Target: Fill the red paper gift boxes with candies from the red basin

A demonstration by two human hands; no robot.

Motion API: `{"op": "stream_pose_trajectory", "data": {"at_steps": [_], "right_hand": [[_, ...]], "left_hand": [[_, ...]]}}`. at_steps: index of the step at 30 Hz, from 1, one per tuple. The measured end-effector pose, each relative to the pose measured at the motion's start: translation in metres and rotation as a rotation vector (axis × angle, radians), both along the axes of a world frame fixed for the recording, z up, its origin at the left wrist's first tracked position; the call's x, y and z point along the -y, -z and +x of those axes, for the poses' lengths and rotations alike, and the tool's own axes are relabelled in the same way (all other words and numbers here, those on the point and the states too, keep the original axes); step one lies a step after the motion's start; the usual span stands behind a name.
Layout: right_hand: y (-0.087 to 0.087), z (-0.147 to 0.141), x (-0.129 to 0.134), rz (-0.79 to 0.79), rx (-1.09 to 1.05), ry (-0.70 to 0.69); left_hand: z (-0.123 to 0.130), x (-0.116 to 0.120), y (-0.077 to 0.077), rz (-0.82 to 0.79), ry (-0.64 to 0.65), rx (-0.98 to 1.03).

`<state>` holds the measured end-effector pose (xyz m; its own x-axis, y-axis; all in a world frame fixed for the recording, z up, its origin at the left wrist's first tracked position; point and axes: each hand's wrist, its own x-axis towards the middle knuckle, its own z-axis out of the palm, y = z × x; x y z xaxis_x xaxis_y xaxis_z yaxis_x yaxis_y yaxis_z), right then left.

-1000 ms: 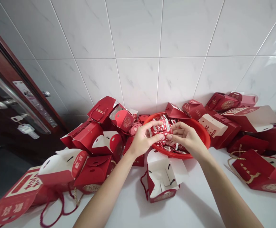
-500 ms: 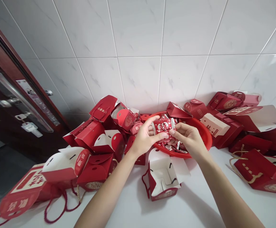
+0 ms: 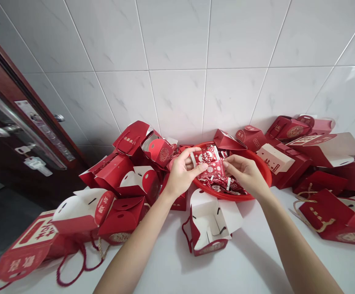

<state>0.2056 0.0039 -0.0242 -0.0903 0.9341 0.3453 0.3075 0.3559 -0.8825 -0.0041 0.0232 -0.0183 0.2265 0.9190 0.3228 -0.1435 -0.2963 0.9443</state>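
My left hand (image 3: 183, 170) holds red-and-white wrapped candy packets (image 3: 206, 157) over a red plastic basin (image 3: 265, 169). The thumb presses on their front. My right hand (image 3: 241, 171) pinches the right edge of the lower packet (image 3: 211, 170) between thumb and fingertips. More wrapped candies (image 3: 226, 184) lie in the basin below. Just in front of the basin, between my forearms, an open red box with a white inside (image 3: 209, 224) stands on the white table; no candy shows in it.
Several red gift boxes (image 3: 120, 216) with cord handles crowd the left side. Others (image 3: 333, 216) are piled at the right. A tiled wall (image 3: 177, 98) rises behind the table. A dark door with keys (image 3: 36, 163) is at the left.
The packets have turned and spread apart, so two now show one above the other. My right hand has shifted slightly to the right, from their front to the edge of the lower one.
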Motion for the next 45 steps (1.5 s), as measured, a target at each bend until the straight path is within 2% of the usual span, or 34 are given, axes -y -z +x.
{"op": "stream_pose_trajectory", "data": {"at_steps": [3,5,7,13,19,29,34,39,45], "right_hand": [[0.009,0.015,-0.01,-0.09,0.418,-0.07],[0.015,0.019,-0.014,-0.166,0.547,-0.147],[0.021,0.017,-0.017,-0.206,0.571,-0.18],[0.028,0.006,-0.017,-0.227,0.602,-0.145],[0.027,0.005,-0.017,-0.203,0.522,-0.089],[0.02,0.015,-0.021,-0.132,0.255,0.055],[0.013,0.016,-0.016,-0.159,0.126,0.037],[0.012,0.013,-0.013,-0.269,0.008,-0.016],[0.008,0.013,-0.011,-0.422,-0.276,-0.113]], "left_hand": [[-0.001,-0.001,0.001,0.009,-0.026,-0.009],[-0.001,-0.002,0.002,0.009,-0.035,-0.019],[-0.001,-0.002,0.002,0.002,-0.028,-0.032],[0.0,-0.002,0.002,0.009,-0.013,-0.053],[0.0,-0.001,0.003,0.009,-0.021,-0.049],[-0.007,-0.005,-0.002,0.021,-0.061,-0.014],[-0.008,-0.005,-0.001,0.014,-0.053,-0.012],[-0.008,-0.005,0.0,0.015,-0.054,-0.013],[-0.007,-0.005,-0.001,0.002,-0.054,0.001]]}}
